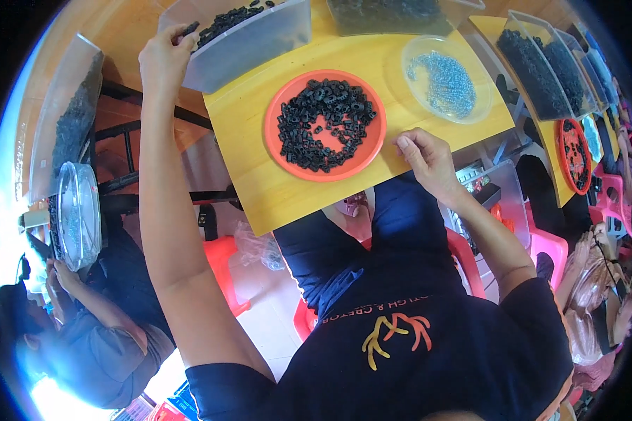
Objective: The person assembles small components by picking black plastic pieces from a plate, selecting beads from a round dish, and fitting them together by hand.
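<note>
My left hand [166, 57] is raised at the left rim of a clear plastic bin [249, 52] of black parts. Its fingertips pinch a small black part [190, 29]. My right hand [430, 163] is held by the table's near edge, right of the red plate. Thumb and curled fingers meet there; whatever they may hold is too small to name. The round red plate [274, 144] carries many small black plastic parts [326, 95], heaped around a partly bare middle.
A round clear tub [413, 70] with small pale-blue, shiny pieces stands on the yellow table [242, 189]'s right side. Behind it is another bin [393, 27]. People work at both sides, with more bins [534, 77] and a red plate [574, 158] at right.
</note>
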The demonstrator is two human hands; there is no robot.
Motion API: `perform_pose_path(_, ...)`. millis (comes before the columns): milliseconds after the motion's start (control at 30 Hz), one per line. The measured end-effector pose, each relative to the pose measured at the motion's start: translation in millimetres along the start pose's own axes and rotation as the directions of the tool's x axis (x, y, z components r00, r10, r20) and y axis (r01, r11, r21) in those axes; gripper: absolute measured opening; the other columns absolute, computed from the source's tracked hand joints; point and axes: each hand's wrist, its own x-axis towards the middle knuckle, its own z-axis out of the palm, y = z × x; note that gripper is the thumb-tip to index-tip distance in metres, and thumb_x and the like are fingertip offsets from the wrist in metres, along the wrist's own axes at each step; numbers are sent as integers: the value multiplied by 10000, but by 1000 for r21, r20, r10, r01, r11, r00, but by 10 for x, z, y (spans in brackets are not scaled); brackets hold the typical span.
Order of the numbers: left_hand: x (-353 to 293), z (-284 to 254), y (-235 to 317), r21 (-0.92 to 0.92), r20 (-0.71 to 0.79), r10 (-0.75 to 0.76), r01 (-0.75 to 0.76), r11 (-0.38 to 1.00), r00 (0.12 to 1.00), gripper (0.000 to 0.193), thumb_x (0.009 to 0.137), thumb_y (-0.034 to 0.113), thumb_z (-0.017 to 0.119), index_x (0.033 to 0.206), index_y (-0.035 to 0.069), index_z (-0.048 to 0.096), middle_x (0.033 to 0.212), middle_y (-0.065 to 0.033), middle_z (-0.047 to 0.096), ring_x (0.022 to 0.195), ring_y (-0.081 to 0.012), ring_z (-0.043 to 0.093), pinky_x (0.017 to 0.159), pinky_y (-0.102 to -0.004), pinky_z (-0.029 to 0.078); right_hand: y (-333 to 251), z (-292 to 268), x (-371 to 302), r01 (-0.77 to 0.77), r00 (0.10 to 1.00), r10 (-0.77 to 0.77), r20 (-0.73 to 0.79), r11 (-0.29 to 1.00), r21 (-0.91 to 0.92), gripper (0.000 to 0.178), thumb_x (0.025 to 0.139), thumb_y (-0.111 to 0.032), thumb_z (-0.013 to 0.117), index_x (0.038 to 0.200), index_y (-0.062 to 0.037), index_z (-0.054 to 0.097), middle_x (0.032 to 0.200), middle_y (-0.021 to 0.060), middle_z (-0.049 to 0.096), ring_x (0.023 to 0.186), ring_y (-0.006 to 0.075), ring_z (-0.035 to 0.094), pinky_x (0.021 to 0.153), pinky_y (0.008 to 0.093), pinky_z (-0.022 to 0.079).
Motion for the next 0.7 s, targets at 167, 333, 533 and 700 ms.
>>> perform_pose_path(167,-218,214,116,-2,-105,197,-198,980,975,247,852,224,685,1021,44,705,921,-127,698,826,-269,666,769,-357,517,41,-44,26,161,986,-164,-9,979,-125,157,925,-128,622,893,24,644,743,130,611,652,224,610,594,321,470)
perform_pose_path(333,-1040,374,563,-370,353,270,-132,920,896,124,861,103,655,956,25,679,902,-134,670,816,-290,649,755,-356,510,43,3,74,228,972,-233,-19,962,-149,137,907,-118,635,881,15,647,739,139,606,637,270,611,574,337,466)
perform_pose_path(533,-1331,741,715,-266,299,403,-330,906,865,194,822,86,672,1010,37,671,932,-127,631,942,-321,611,831,-419,490,47,12,76,234,971,-238,-7,960,-156,154,913,-138,637,878,12,650,729,133,602,620,262,603,563,339,460)
perform_pose_path(700,-1288,842,629,-295,359,341,-241,925,869,215,827,31,659,1038,-5,665,943,-155,636,859,-306,647,787,-370,510,69,-4,79,235,972,-234,19,964,-125,174,927,-156,629,899,14,654,714,121,599,604,220,589,557,330,452)
